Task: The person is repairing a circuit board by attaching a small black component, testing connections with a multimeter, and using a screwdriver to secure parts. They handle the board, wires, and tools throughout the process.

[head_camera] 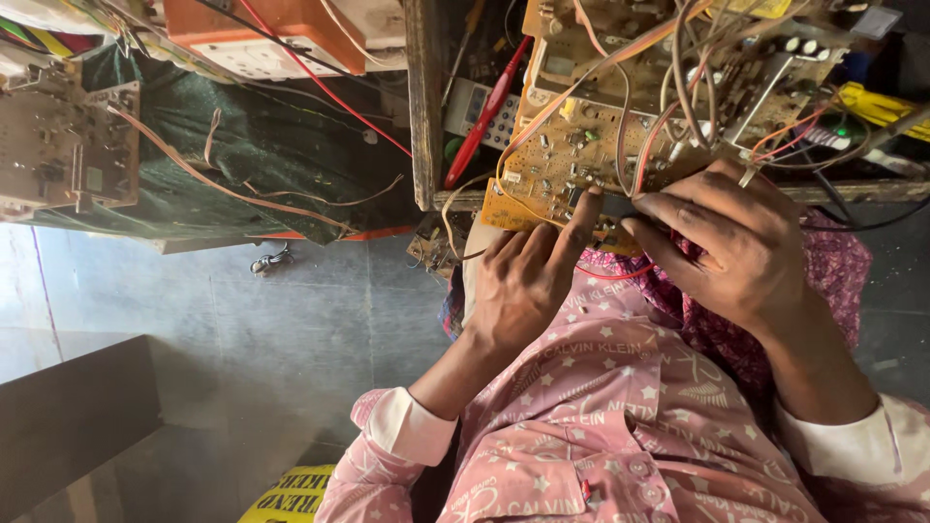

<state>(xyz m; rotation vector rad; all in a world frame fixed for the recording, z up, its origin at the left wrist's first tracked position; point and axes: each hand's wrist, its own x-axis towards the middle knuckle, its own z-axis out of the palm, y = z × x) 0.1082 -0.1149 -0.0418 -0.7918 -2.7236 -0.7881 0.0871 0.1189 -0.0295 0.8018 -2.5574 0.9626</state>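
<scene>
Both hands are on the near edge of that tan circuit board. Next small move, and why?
Probably steady the tan circuit board with the left hand while the right hand works the small dark part at its edge. Both sets of fingertips already meet there, and loose wires crowd the board, so a slip could snag them.

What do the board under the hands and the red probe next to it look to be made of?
Circuit board: looks like tan-orange laminate with a matte finish, studded with small components and crossed by insulated wires. Red probe: likely moulded plastic, going by its smooth, slightly glossy body. Left hand and right hand touch the board's near edge.
</scene>
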